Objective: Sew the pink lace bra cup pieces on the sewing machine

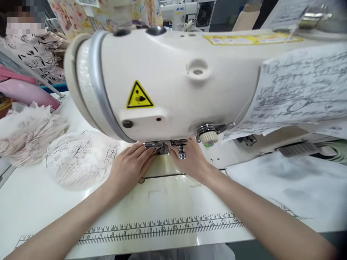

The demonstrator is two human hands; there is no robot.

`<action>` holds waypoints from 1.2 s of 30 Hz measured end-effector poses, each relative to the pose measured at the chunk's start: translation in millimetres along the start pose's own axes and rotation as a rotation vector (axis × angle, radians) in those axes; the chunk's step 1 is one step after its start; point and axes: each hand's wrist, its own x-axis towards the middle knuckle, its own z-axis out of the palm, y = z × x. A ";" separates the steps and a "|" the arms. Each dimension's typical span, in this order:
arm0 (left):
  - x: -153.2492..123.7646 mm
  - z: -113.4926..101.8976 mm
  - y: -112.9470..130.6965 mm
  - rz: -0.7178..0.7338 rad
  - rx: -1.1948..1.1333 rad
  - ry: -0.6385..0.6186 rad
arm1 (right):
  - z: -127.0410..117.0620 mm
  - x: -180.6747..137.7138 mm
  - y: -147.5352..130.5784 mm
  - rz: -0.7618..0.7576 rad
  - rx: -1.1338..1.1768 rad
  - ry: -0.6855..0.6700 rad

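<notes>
Right now, I am looking down past a large cream-white sewing machine (173, 83) that is filling the upper middle of the frame. At the centre, two bare hands are flanking its small metal presser foot (162, 148). The left hand (131, 164) is lying palm down, its fingers close together and pointing toward the foot; I am not able to tell whether it is pressing on any cloth. The right hand (191, 159) is reaching in behind the machine's metal fittings, which are hiding part of its fingers, so I cannot tell what it is holding.

A crumpled white lace garment piece (78, 159) is lying at centre left, just beside the left hand, and a pale pink ruffled bundle (29, 130) is sitting at the left edge. A smooth white cloth (292, 180) is covering the lower right. Across the bottom, a black-marked ruler scale (162, 228) is running along the white tabletop (121, 216). Handwritten white paper (306, 86) is hanging at the right, and a person in a leaf-patterned top (35, 54) is showing at upper left.
</notes>
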 end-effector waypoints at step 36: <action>3.7 0.8 -2.8 -0.066 -0.102 0.006 | 9.7 10.2 10.0 0.140 0.219 -0.037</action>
